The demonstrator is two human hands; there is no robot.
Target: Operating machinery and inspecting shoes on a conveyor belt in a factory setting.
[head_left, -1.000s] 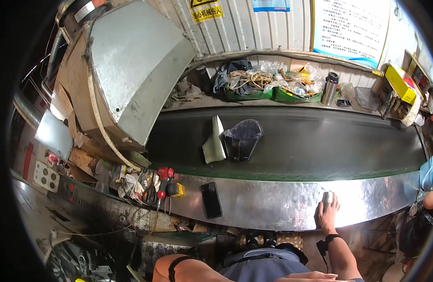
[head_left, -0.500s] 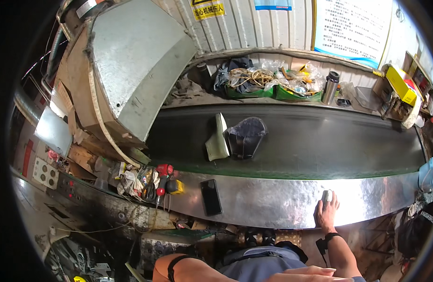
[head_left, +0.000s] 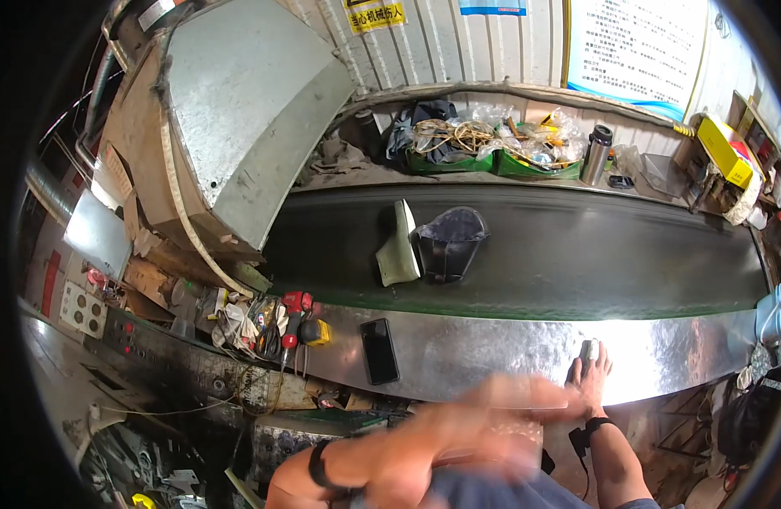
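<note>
My right hand [head_left: 590, 375] rests on the shiny metal ledge [head_left: 458, 348], fingers stretched forward. A small grey-white thing [head_left: 589, 349] shows at its index finger; I cannot tell whether it is a finger covering or a separate piece. Smeared by motion, my left hand [head_left: 509, 411] is across my body, near my right wrist; its fingers cannot be made out. Beyond the ledge, on the black conveyor belt [head_left: 594, 254], lie a pale boot-shaped piece [head_left: 398, 250] and a dark upper-like piece [head_left: 452, 244] right beside it. Neither hand touches them.
A black phone [head_left: 379, 351] lies on the ledge, with a yellow-black tape measure [head_left: 316, 332] and red tool [head_left: 297, 303] to its left. A large metal hood [head_left: 246, 110] covers the belt's left end. Green trays [head_left: 539, 172] and a steel flask [head_left: 596, 157] stand behind.
My left hand has swung up and forward from the lower edge toward my right wrist. The two pieces on the belt have shifted slightly right. My right hand stays on the ledge.
</note>
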